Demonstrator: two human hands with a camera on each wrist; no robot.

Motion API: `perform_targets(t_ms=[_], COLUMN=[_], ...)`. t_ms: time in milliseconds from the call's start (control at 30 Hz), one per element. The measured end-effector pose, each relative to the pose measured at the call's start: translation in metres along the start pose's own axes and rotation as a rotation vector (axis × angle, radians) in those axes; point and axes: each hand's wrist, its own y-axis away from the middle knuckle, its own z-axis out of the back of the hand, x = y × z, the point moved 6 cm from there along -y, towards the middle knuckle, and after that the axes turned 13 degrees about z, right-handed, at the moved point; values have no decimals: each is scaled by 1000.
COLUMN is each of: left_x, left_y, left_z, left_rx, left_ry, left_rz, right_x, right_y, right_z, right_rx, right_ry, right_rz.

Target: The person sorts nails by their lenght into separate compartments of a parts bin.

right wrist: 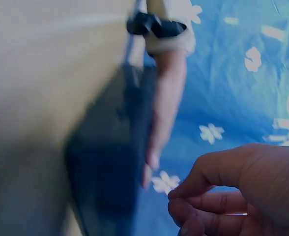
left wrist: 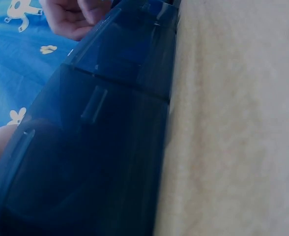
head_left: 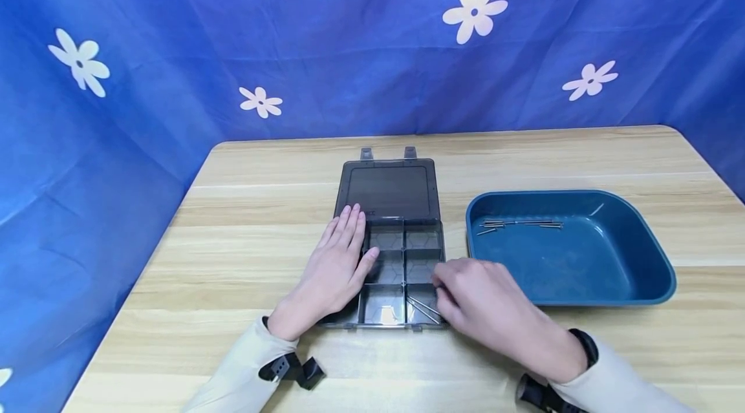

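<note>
My left hand (head_left: 337,261) rests with straight fingers along the left side of a dark see-through compartment box (head_left: 403,284), its lid (head_left: 388,190) folded back. At the box's front right corner, my right hand (head_left: 480,303) has thumb and fingers curled together. A thin bright sliver like a nail (right wrist: 240,214) shows between its fingers in the right wrist view; most of it is hidden. Several long thin nails (head_left: 423,311) lie slanted in the front right compartment. More nails (head_left: 520,224) lie in the blue tub (head_left: 658,271), to the right of the box.
The wooden table (head_left: 262,206) carries the box and the tub, with a narrow gap between them. A blue flowered cloth (head_left: 372,44) hangs behind the table and to its sides. Black wrist straps with small cameras (head_left: 311,373) sit below both hands.
</note>
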Motion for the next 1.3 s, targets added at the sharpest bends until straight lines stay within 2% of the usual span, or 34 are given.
perform_targets(t_ms=[233,533,667,833,1000,1300], left_x=[0,0,-1,-1,0,0], left_y=[1,1,1,1,2,1], left_z=[0,0,0,1,1,-1], left_rx=[3,9,13,13,10,7], left_ry=[0,-7,-1,-2,1,-5], left_rz=[-2,-5,-8,-9,-5,-14], right_x=[-34,-74,-88,-103,-113,-130], right_y=[4,15,21,28,32,43], right_z=[30,47,46,35,26,23], right_rx=[-20,-36,-41,15,43,99], right_ry=[63,93,92,61,63,79], right_rz=[-112,-211,-241,-293,-299,-379])
